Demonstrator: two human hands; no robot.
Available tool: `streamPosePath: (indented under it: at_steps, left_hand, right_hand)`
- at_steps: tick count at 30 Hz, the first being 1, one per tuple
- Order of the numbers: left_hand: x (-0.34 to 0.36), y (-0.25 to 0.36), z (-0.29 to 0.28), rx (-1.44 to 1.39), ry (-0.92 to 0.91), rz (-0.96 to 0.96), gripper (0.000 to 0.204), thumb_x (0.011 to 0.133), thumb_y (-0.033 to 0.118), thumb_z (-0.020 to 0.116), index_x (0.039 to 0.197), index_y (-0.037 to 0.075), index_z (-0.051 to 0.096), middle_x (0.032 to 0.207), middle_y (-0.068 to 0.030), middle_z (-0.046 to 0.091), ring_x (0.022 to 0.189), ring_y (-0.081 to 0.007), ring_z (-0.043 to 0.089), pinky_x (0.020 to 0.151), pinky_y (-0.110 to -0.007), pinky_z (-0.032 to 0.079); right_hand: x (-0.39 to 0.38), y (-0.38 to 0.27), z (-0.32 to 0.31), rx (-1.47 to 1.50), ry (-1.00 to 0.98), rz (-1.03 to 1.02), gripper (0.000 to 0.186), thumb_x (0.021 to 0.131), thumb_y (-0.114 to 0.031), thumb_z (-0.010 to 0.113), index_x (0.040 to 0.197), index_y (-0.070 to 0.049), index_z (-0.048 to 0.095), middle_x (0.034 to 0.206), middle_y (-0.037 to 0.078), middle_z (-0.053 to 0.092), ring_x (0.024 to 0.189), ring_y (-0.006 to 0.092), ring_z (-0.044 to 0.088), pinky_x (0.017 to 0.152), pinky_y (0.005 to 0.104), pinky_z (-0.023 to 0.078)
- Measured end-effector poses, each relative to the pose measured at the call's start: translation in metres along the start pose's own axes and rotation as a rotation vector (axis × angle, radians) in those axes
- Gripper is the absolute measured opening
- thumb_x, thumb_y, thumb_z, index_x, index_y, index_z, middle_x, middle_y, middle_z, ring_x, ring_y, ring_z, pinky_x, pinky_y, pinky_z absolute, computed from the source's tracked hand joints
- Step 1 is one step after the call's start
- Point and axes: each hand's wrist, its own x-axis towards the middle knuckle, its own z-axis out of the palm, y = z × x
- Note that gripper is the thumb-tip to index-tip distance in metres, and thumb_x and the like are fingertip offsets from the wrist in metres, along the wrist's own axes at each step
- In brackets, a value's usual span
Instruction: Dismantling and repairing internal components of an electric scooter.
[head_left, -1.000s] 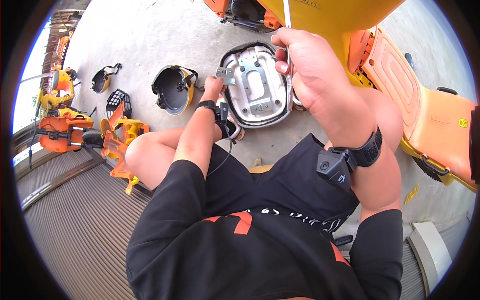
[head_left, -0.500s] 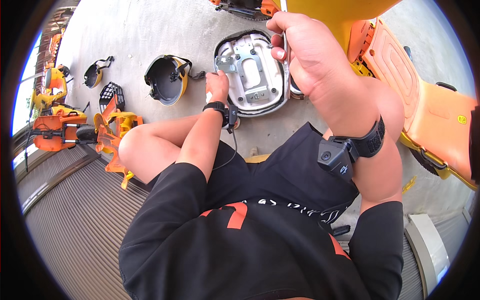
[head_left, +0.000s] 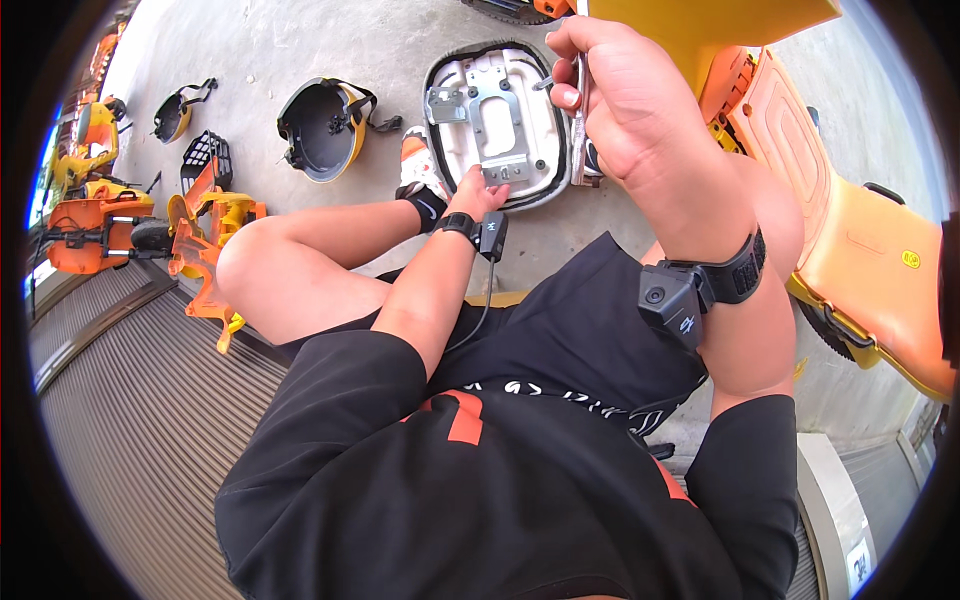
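Note:
My right hand [head_left: 610,110] is closed on a slim upright metal tool [head_left: 579,130] at the right edge of a white pad with a black rim [head_left: 535,130]. A silver slotted plate [head_left: 476,110] is fixed on the pad, with a small metal bracket [head_left: 445,105] at its upper left. My left hand [head_left: 480,195] is at the pad's lower edge beside another bracket [head_left: 505,172], fingers loosely bent and apart, with nothing visible held. My left foot, in a white and orange shoe [head_left: 415,160], is just left of the pad.
Two yellow helmets [head_left: 320,130] [head_left: 175,115] lie on the concrete floor [head_left: 240,50]. Orange and yellow equipment [head_left: 100,240] crowds the left. A yellow panel [head_left: 720,25] overhangs at top right, beside a large pale-orange shell [head_left: 880,280]. Ribbed metal [head_left: 130,420] is at lower left.
My left hand has left the small bracket, now lying on the pad, and moved down and right. My right hand still grips the tool. The view has shifted slightly.

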Motion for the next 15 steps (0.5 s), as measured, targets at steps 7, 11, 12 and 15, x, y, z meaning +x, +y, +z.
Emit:
streamPosePath:
  at_steps: [7, 11, 12, 15]
  left_hand:
    - [0.013, -0.009, 0.004, 0.144, -0.013, 0.030, 0.061, 0.088, 0.044, 0.079, 0.132, 0.015, 0.048, 0.110, -0.0146, 0.046, 0.090, -0.0286, 0.054, 0.060, -0.033, 0.049]
    - [0.004, -0.004, 0.006, 0.130, 0.042, -0.052, 0.056, 0.087, 0.045, 0.080, 0.126, 0.015, 0.052, 0.106, -0.0149, 0.052, 0.083, -0.0256, 0.055, 0.053, -0.028, 0.041]
    - [0.002, -0.002, 0.007, 0.172, 0.043, -0.039, 0.051, 0.089, 0.047, 0.076, 0.123, 0.016, 0.054, 0.104, -0.0136, 0.053, 0.080, -0.0250, 0.055, 0.052, -0.029, 0.040]
    - [0.002, 0.001, 0.007, 0.248, 0.003, -0.051, 0.040, 0.094, 0.051, 0.068, 0.116, 0.020, 0.057, 0.099, -0.0107, 0.056, 0.073, -0.0235, 0.053, 0.052, -0.032, 0.038]
  right_hand:
    - [-0.001, 0.001, 0.005, 0.018, 0.037, -0.020, 0.008, 0.085, -0.003, 0.064, 0.086, -0.002, 0.057, 0.079, 0.006, 0.051, 0.071, 0.0144, 0.048, 0.057, 0.0291, 0.039]
    - [-0.003, 0.002, 0.009, 0.010, 0.055, -0.055, 0.008, 0.080, -0.003, 0.060, 0.079, -0.001, 0.053, 0.071, 0.007, 0.047, 0.060, 0.0145, 0.042, 0.054, 0.0313, 0.035]
    - [-0.003, 0.002, 0.008, 0.014, 0.054, -0.054, 0.008, 0.080, -0.002, 0.060, 0.079, -0.001, 0.053, 0.070, 0.006, 0.047, 0.060, 0.0145, 0.042, 0.054, 0.0314, 0.035]
    - [0.001, 0.004, 0.003, 0.052, 0.064, -0.059, 0.008, 0.080, -0.002, 0.060, 0.079, -0.001, 0.052, 0.069, 0.006, 0.046, 0.058, 0.0145, 0.041, 0.054, 0.0314, 0.035]
